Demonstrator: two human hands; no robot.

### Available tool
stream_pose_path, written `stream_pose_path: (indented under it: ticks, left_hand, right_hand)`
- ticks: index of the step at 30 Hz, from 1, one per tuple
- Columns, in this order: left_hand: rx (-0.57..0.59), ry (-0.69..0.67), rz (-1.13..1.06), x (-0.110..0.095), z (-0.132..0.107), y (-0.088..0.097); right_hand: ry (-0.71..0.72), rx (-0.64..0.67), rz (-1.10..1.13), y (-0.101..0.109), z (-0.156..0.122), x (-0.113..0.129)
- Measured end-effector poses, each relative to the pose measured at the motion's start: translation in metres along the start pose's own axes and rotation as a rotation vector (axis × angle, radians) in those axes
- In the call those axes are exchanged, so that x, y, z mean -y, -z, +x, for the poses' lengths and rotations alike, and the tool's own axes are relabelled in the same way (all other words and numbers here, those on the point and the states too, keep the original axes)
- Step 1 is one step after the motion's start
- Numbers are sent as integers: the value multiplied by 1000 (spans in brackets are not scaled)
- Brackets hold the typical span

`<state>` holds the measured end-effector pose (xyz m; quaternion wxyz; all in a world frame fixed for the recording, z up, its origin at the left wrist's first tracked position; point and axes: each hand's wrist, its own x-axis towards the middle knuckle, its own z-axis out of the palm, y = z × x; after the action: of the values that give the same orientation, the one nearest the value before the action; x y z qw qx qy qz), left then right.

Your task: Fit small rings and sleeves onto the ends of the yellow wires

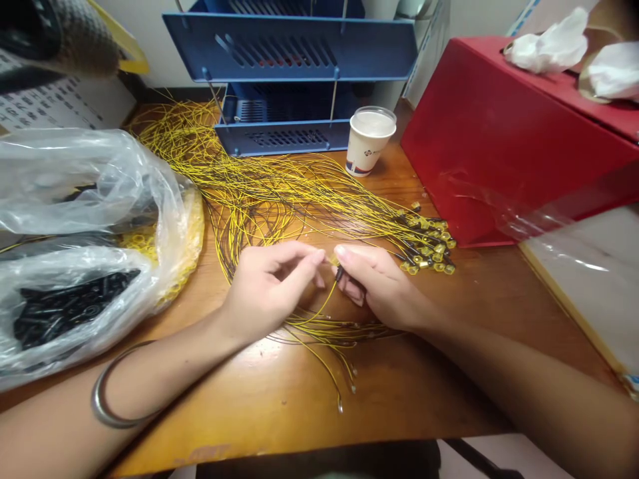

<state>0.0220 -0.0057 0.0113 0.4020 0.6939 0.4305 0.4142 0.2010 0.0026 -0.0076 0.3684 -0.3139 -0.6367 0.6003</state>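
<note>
My left hand and my right hand meet over the middle of the wooden table, fingertips almost touching. Both pinch the end of one yellow wire, where a small yellow ring and a black sleeve sit between the fingers. The wire curves down toward me from the fingers. A bundle of yellow and black wires fans out behind my hands. Several finished wire ends with yellow caps lie to the right of my right hand.
Clear plastic bags at the left hold black sleeves and yellow rings. A blue metal tray rack stands at the back, a paper cup beside it. A red box stands at the right, with plastic-covered sheets in front of it.
</note>
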Motion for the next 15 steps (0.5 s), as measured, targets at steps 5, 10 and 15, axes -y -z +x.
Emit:
stream_pose_path:
  ticks: [5, 10, 15]
  left_hand:
    - [-58, -18, -140, 4, 0, -1]
    - [-55, -112, -74, 7, 2, 1]
    - [-33, -130, -77, 3, 4, 3]
  right_hand:
    - [45, -48, -53, 0, 0, -2]
    - [77, -50, -127, -1, 0, -1]
    - [97, -29, -145, 0, -1, 1]
